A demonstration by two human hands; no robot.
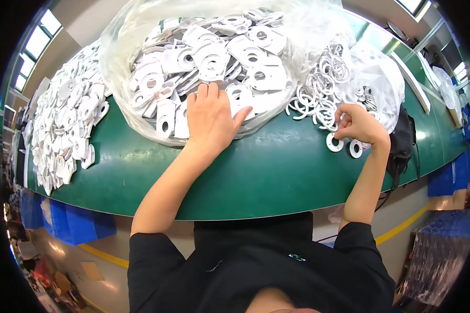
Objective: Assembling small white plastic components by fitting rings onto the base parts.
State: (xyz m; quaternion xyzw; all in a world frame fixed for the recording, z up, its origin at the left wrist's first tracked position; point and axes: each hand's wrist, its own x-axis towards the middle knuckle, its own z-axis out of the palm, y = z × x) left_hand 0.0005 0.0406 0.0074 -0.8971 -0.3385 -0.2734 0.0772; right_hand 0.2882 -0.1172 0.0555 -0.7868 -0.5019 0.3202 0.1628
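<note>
A large clear plastic bag [121, 112] lies open on the green table, heaped with flat white plastic parts [211, 60] that have round holes. My left hand [211, 119] rests at the bag's near side, its fingers stretched onto the parts and the thumb spread out to the right. To the right, my right hand [364, 125] is closed in a pinch, thumb and fingertips at the upper edge of a flat white ring [329, 146]. A second white ring [355, 149] lies just right of it, under the hand. Beyond, white C-shaped rings [318, 88] are piled.
Loose white parts [62, 120] form a big heap on the table's left. A clear bag [384, 70] and a black bag [402, 143] lie on the right. Blue bins [78, 221] stand below the table [230, 193]. White strips [411, 83] lie at the far right.
</note>
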